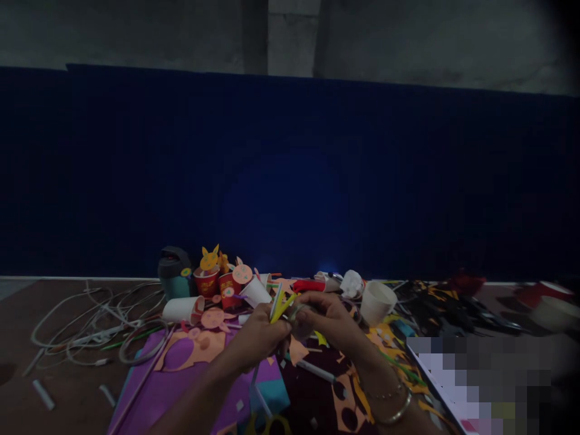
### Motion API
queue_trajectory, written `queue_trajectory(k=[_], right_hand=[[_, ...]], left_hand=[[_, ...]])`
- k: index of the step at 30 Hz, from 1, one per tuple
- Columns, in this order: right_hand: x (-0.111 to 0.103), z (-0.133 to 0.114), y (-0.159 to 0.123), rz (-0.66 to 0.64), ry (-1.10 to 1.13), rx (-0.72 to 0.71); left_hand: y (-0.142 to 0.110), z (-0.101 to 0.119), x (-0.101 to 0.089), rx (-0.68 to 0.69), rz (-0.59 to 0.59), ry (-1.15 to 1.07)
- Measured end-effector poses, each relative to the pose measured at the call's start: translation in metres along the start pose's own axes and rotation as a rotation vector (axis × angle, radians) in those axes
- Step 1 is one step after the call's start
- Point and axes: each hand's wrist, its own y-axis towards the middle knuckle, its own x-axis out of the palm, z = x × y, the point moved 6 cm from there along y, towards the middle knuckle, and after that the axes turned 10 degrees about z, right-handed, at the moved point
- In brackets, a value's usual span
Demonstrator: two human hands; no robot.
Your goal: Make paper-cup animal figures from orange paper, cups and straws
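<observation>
My left hand [261, 338] is closed on yellow paper strips [281, 309] and a thin pale stick [275, 301], which point up out of the fist. Close against it, my right hand [334, 319] is closed around a round, see-through roll of tape [302, 321]. The two hands nearly meet above the table, and their fingertips partly hide what lies between them. Beneath them are cut peach paper scraps [299, 350], a pen-like stick [315, 370] and a purple sheet [194, 393].
Red paper cups [229, 291] with paper animal faces stand at the back, beside a dark teal container [176, 275]. A white cup [378, 304] stands right of my hands. White cables [104, 320] lie coiled on the left. Pixelated blocks cover the lower right.
</observation>
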Motion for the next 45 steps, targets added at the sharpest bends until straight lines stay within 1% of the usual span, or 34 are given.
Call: queue_trajectory(k=[2, 4, 7, 10, 15, 17, 22, 29, 32, 36, 40, 42, 45], right_hand=[[-0.002, -0.001, 0.000, 0.031, -0.072, -0.019], [-0.004, -0.001, 0.000, 0.035, -0.091, -0.015], [-0.004, -0.003, 0.000, 0.000, 0.017, -0.002], [-0.006, -0.006, -0.001, -0.005, 0.070, -0.023], [-0.004, -0.006, -0.003, -0.051, 0.108, -0.015], [-0.003, -0.005, -0.004, -0.081, 0.083, -0.001], [-0.003, -0.002, -0.006, -0.102, 0.009, 0.037], [-0.003, 0.005, -0.004, -0.112, 0.058, 0.043], [-0.002, 0.005, -0.003, -0.118, 0.102, 0.022], [-0.002, 0.002, -0.005, -0.079, 0.105, -0.007], [-0.001, -0.003, -0.009, -0.035, 0.048, 0.007], [0.000, -0.006, -0.011, -0.018, -0.006, 0.018], [0.002, -0.009, -0.012, 0.000, -0.056, 0.014]], left_hand=[[0.000, 0.001, 0.000, 0.005, 0.039, 0.007], [-0.001, 0.003, 0.001, -0.017, 0.050, -0.007], [-0.004, 0.007, 0.004, -0.052, -0.024, -0.105], [-0.005, 0.012, 0.000, -0.060, -0.059, -0.205], [-0.004, 0.012, -0.009, -0.062, -0.078, -0.168], [-0.005, 0.013, -0.010, -0.059, -0.086, -0.149], [-0.007, 0.016, -0.014, -0.089, -0.044, -0.079], [-0.004, 0.009, -0.012, -0.109, -0.108, -0.148], [-0.003, 0.007, -0.013, -0.118, -0.125, -0.177], [-0.004, 0.004, -0.013, -0.127, -0.145, -0.159], [-0.003, -0.002, -0.013, -0.114, -0.091, -0.079], [-0.003, -0.002, -0.010, -0.118, -0.078, -0.086], [-0.006, 0.003, -0.005, -0.118, -0.092, -0.122]])
